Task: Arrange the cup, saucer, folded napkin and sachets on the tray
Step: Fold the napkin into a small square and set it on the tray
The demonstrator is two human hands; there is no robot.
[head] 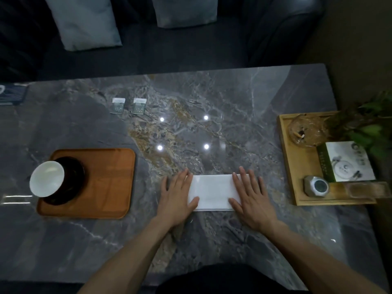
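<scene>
A white folded napkin (213,192) lies flat on the marble table near the front edge. My left hand (177,196) presses its left end with straight fingers, and my right hand (251,196) presses its right end the same way. To the left sits a brown wooden tray (110,183). On the tray's left part stands a white cup (46,179) on a dark saucer (72,181). Two small sachets (118,105) (139,105) lie side by side on the table farther back.
At the right edge is a lighter wooden tray (286,162) holding a glass ashtray (306,130), a booklet (347,162), a small metal object (316,186) and a plant (369,124). A dark sofa with cushions (82,22) stands behind the table.
</scene>
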